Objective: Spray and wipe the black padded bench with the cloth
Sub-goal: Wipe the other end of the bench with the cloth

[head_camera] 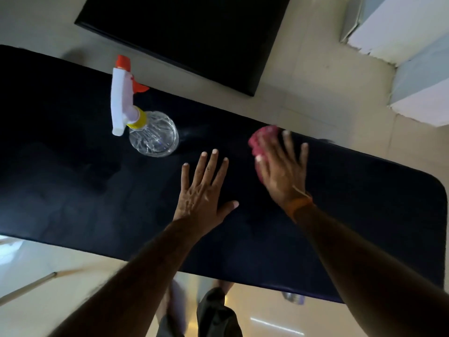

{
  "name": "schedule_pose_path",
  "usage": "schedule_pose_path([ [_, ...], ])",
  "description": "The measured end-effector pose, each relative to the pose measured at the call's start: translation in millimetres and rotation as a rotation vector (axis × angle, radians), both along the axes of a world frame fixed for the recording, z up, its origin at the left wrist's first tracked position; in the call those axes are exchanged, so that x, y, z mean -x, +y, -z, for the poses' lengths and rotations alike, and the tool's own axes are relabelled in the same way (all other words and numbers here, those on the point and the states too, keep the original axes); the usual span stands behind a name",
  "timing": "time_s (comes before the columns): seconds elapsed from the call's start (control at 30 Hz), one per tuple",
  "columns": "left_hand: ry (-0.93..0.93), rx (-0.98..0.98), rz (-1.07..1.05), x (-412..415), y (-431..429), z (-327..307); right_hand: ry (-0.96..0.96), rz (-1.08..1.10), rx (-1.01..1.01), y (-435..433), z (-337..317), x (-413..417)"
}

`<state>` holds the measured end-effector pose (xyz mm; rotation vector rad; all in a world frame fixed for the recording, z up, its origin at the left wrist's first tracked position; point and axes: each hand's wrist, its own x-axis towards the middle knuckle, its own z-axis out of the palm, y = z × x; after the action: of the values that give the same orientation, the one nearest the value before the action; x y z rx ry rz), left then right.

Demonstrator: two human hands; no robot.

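The black padded bench (73, 186) runs across the view from left to right. A clear spray bottle (153, 135) with a white head and orange nozzle stands upright on it near the far edge. My left hand (204, 190) lies flat on the pad with its fingers spread, holding nothing. To its right, my right hand (281, 171) presses a pink cloth (263, 138) against the pad near the far edge; the cloth shows past the fingers and is blurred. An orange band circles the right wrist.
A second black pad (194, 32) lies on the pale floor beyond the bench. White blocks or steps (413, 57) stand at the upper right. A pale stick (29, 285) lies on the floor at the lower left. My legs show below the bench's near edge.
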<state>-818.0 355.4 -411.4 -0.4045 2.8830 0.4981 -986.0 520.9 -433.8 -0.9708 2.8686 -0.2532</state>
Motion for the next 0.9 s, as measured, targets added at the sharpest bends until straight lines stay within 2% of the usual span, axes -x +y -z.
schedule_pose_path([
  [0.07,-0.009,0.012,0.022,-0.9,0.6,0.2,-0.074,0.348,0.034,-2.0,-2.5,1.3],
  [0.1,-0.008,0.016,0.021,-2.1,0.8,-0.2,-0.106,0.373,0.043,-2.1,-1.8,-13.6],
  [0.13,-0.009,0.019,0.019,-4.0,1.2,-0.9,-0.119,0.281,0.043,-0.2,-2.6,-36.5],
  [0.2,-0.012,0.019,0.020,-9.7,2.8,-3.6,-0.159,-0.091,-0.004,21.6,-6.9,-77.4],
  [0.27,-0.023,0.032,0.037,-16.6,1.4,-7.0,-0.095,-0.308,-0.084,51.9,-6.8,-65.2],
  [0.3,-0.035,0.041,0.047,-20.5,-0.9,-8.5,-0.047,-0.271,-0.091,57.1,-5.7,-51.9],
  [0.33,-0.046,0.046,0.058,-23.3,-4.4,-9.3,-0.036,-0.115,-0.081,57.4,-6.1,-40.7],
  [0.4,-0.061,0.042,0.069,-30.6,-9.9,-10.4,-0.140,0.263,-0.036,40.8,-13.0,-52.3],
  [0.43,-0.059,0.038,0.073,-34.1,-12.1,-10.2,-0.185,0.322,-0.014,30.0,-16.1,-75.0],
  [0.47,-0.053,0.034,0.080,-38.1,-13.7,-9.8,-0.212,0.241,0.002,22.3,-16.9,-103.7],
  [0.53,-0.039,0.025,0.100,-45.7,-15.6,-9.0,-0.204,-0.111,-0.019,33.8,-16.0,-146.7],
  [0.57,-0.037,0.024,0.113,-48.8,-16.5,-8.7,-0.163,-0.211,-0.032,46.2,-14.0,-143.8],
  [0.6,-0.043,0.027,0.123,-53.2,-17.6,-8.6,-0.130,-0.194,-0.069,54.8,-11.9,-132.9],
  [0.7,-0.044,0.033,0.148,-65.5,-24.2,-8.7,-0.172,0.341,-0.065,50.1,-13.5,-131.1],
  [0.73,-0.037,0.035,0.154,-69.7,-27.5,-9.2,-0.192,0.407,-0.038,37.2,-15.8,-149.9],
  [0.77,-0.028,0.033,0.161,-73.7,-30.4,-9.9,-0.179,0.321,-0.021,24.6,-19.3,-173.4],
  [0.87,-0.029,0.006,0.158,-82.9,-36.7,-15.2,-0.115,-0.127,-0.026,25.9,-18.4,-207.6],
  [0.9,-0.034,0.000,0.149,-85.9,-39.6,-17.3,-0.090,-0.124,-0.061,30.0,-16.7,-200.8],
])
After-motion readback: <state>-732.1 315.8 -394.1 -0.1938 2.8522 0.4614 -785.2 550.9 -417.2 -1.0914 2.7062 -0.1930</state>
